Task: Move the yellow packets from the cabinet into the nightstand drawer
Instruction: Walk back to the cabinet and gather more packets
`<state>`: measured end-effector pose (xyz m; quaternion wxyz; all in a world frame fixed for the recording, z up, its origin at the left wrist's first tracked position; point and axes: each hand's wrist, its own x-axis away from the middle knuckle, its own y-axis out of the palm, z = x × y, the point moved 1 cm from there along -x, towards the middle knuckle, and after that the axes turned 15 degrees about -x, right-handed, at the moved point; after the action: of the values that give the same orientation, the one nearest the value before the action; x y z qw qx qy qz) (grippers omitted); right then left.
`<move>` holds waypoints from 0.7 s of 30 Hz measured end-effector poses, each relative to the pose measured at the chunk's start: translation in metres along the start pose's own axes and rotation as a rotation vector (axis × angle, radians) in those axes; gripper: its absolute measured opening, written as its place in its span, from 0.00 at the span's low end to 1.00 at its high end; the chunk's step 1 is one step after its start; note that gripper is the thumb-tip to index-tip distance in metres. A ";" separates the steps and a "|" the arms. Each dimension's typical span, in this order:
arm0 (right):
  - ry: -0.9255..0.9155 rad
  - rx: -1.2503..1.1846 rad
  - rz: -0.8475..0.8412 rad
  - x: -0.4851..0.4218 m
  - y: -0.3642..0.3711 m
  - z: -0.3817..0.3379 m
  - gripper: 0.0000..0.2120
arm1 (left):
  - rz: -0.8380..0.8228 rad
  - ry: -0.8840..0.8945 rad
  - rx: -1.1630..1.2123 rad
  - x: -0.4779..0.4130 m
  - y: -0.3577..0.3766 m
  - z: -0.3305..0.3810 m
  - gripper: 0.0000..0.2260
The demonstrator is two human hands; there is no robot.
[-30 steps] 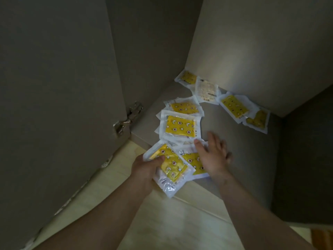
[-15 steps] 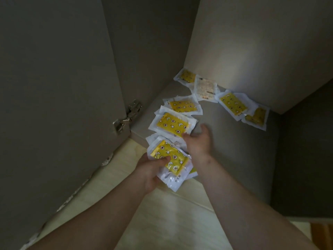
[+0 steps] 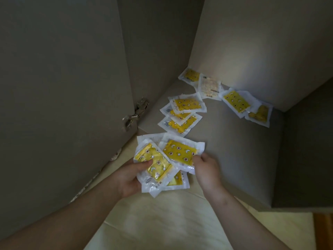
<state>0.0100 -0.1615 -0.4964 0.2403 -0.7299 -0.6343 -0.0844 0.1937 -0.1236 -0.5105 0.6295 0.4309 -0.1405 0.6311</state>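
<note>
Gripping packet stack — left hand; right hand pinching top packet.

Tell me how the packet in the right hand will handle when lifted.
Probably light: the right hand pinches the packet by one edge alone. Likely floppy: its clear border looks crinkled. Possibly slippery: the film is glossy, and the stack in the left hand sits fanned.

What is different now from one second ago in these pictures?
The right hand, then flat on a packet on the cabinet floor, has gripped a yellow packet and drawn it toward the bundle that the left hand holds. The four packets by the back wall have not moved.
</note>
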 end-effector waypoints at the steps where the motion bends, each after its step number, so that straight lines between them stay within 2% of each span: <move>1: 0.000 -0.020 -0.021 0.005 0.002 -0.002 0.08 | -0.011 0.010 0.003 0.002 0.000 0.000 0.09; 9: 0.152 -0.458 -0.169 0.022 0.010 -0.003 0.12 | -0.044 0.044 -0.070 0.023 -0.021 0.009 0.11; 11: 0.163 -0.575 -0.209 0.023 0.015 -0.006 0.09 | -0.055 0.056 -0.115 0.027 -0.022 0.012 0.13; 13: 0.126 -0.672 -0.218 0.022 0.022 -0.011 0.13 | -0.055 0.062 -0.165 0.031 -0.021 0.014 0.12; 15: 0.092 -0.731 -0.246 0.022 0.027 -0.017 0.15 | -0.038 0.077 -0.186 0.033 -0.018 0.017 0.11; 18: 0.132 -0.772 -0.271 0.022 0.031 -0.025 0.11 | 0.022 0.110 -0.184 0.035 -0.015 0.026 0.12; 21: 0.150 -0.754 -0.222 0.031 0.034 -0.033 0.09 | 0.077 0.128 -0.184 0.042 -0.010 0.032 0.10</move>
<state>0.0543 -0.1514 -0.4630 -0.0094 -0.6857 -0.6148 -0.3896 0.2215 -0.1168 -0.4644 0.6494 0.3244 -0.1737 0.6655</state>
